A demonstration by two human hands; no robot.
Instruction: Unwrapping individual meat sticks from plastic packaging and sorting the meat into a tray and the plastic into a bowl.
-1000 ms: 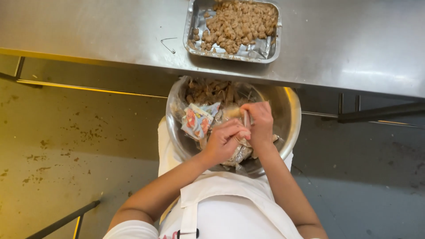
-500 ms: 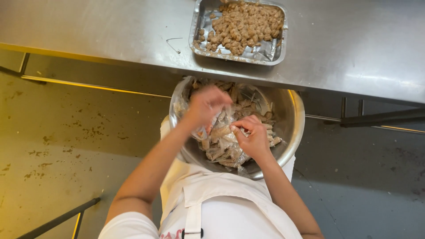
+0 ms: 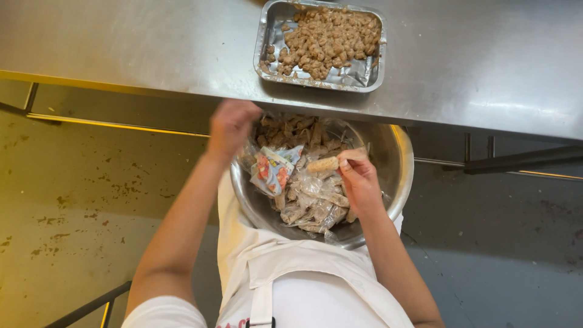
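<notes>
Two hands work over the steel bowl (image 3: 398, 164) below the bench's near edge: right hand (image 3: 359, 181) pinches an unwrapped roll (image 3: 322, 163); left hand (image 3: 232, 124), loosely curled, holds nothing I can see. Next, I judge, a careful carry to the foil tray (image 3: 267, 42).

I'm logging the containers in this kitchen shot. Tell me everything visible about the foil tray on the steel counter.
The foil tray is a shallow, rectangular, silvery aluminium container with crinkled walls and a rolled rim. It sits flat on the steel counter near its front edge, above the metal bowl. Small brown, crumb-coated pieces fill most of it, heaped toward the far side, leaving bare foil at the near right corner. Neither hand touches it.
</notes>
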